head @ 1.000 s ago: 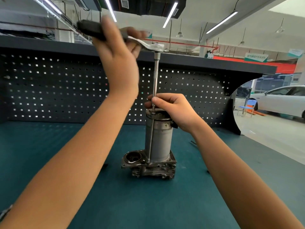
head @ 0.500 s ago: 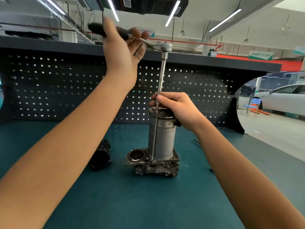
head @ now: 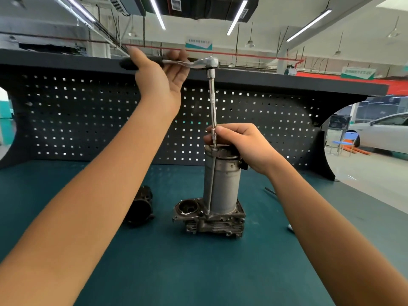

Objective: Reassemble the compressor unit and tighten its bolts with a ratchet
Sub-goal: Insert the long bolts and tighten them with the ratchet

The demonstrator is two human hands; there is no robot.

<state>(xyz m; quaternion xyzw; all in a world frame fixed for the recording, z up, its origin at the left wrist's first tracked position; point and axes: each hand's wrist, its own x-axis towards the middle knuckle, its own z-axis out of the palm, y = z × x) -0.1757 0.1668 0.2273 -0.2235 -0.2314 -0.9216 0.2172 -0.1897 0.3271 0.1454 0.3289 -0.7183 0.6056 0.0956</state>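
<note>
Teal matting covers the counter (head: 198, 272) before a black perforated backboard (head: 88, 120); near its middle the compressor unit (head: 220, 186) stands upright, a dull grey cylinder on a ribbed cast base. Bolt-tightening seems in hand: the left hand (head: 163, 78) curls round the dark handle of the chrome ratchet (head: 198, 62), the right hand (head: 240, 144) pinches the slim extension bar (head: 212, 102) at the cylinder's top; next, a level swing, bar kept plumb.

The compressor (head: 221, 182), a grey metal cylinder on a grimy finned base, stands upright at frame centre. The chrome ratchet (head: 194, 62) lies level at upper middle. Its long extension bar (head: 212, 102) drops vertically to the cylinder's top rim, above a long bolt (head: 211, 180) running down the cylinder's side.
</note>
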